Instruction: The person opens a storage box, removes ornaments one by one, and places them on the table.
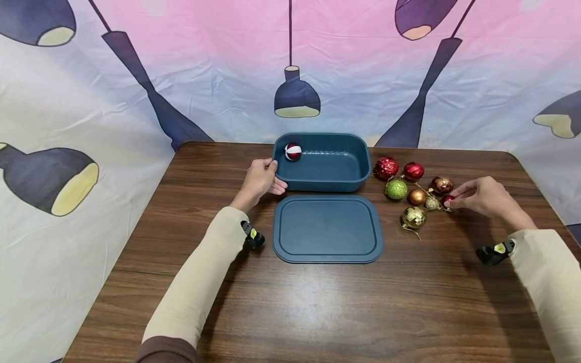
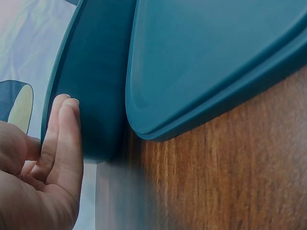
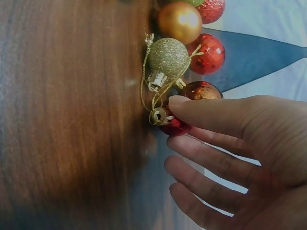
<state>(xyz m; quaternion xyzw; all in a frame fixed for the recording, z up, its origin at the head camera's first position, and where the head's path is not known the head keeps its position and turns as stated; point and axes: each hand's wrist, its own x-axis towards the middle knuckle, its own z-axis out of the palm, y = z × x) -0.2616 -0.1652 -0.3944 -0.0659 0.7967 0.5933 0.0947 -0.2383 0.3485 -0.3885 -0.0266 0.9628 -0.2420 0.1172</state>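
My left hand (image 1: 262, 179) grips the left front corner of a dark teal rectangular container (image 1: 322, 185), thumb at the rim and fingers against the outer wall. One red-and-white striped Christmas ball (image 1: 293, 152) lies inside it, at the left. On the table's right side, my right hand (image 1: 485, 197) pinches a small shiny red Christmas ball (image 3: 175, 125) between thumb and index finger; the other fingers are spread apart. Close beside that ball are a glittery pale-gold ball (image 3: 169, 57) with a gold string and a shiny bronze ball (image 1: 442, 185).
A flat teal lid (image 1: 328, 229) lies in front of the container. Between container and right hand sit a glittery red ball (image 1: 386, 168), another red ball (image 1: 413, 171), a green ball (image 1: 396, 189), a matte gold ball (image 1: 416, 196) and a mirrored gold ball (image 1: 414, 217). Behind the wooden table (image 1: 317, 312) hangs a printed cloth (image 1: 236, 75).
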